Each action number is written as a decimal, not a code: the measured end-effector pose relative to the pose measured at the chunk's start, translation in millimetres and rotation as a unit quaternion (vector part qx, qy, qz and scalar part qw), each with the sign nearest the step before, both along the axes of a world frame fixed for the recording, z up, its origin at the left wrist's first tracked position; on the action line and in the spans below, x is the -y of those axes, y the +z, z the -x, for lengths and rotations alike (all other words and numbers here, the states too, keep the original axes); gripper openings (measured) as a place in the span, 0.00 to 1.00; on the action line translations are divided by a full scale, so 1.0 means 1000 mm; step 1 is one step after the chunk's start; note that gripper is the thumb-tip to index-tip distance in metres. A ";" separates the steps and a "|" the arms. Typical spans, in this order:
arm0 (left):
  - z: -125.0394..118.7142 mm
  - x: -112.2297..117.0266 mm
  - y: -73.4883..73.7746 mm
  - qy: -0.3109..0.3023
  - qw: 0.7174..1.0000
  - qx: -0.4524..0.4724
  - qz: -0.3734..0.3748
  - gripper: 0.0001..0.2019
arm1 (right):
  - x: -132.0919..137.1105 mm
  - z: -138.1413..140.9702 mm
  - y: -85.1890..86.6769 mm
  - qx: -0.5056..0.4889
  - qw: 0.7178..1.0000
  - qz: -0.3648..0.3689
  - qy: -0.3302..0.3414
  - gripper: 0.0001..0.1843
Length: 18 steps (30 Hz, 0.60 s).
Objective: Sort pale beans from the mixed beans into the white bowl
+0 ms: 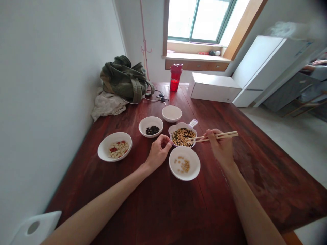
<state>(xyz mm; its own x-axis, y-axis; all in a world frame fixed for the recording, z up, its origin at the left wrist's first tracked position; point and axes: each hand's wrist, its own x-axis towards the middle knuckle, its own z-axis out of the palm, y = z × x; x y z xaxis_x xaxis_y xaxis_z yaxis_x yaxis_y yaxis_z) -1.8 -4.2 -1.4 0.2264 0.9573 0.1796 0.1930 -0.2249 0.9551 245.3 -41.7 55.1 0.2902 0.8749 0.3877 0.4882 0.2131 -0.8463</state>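
Observation:
My right hand (221,146) is closed around a pair of wooden chopsticks (227,134), whose tips reach into the mixed beans. These yellow, dark and green beans (183,136) lie in a white flower-shaped bowl (171,128) with a short handle and a purplish rim. At that bowl's left edge, my left hand (158,151) has its fingers curled, thumb and forefinger pinching the rim. Nearer to me stands a round white bowl (176,173) holding some yellow beans (186,166).
Black beans lie in one white bowl (143,127), pale and red pieces in another (102,149). Behind stands a further white bowl (172,114). Farther back on the table (158,211) are a green bag (120,80), keys (162,98), a red bottle (175,78) and a white box (213,89).

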 end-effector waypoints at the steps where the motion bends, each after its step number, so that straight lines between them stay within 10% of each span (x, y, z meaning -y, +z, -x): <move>1: 0.000 0.001 0.001 -0.011 1.000 -0.002 0.003 0.11 | 0.000 0.000 0.000 0.006 1.000 0.000 0.000 0.19; 18: 0.000 0.005 0.002 -0.069 0.997 -0.026 -0.006 0.14 | -0.004 -0.001 -0.013 -0.017 0.999 -0.006 0.031 0.19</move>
<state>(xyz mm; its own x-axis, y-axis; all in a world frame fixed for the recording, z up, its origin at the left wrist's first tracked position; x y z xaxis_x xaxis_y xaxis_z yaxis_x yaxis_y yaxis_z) -1.9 -9.0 1.1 0.3654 0.9143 0.1745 0.2091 -0.2633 0.9418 246.5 -37.6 42.4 0.2486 0.8869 0.3894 0.4446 0.2527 -0.8593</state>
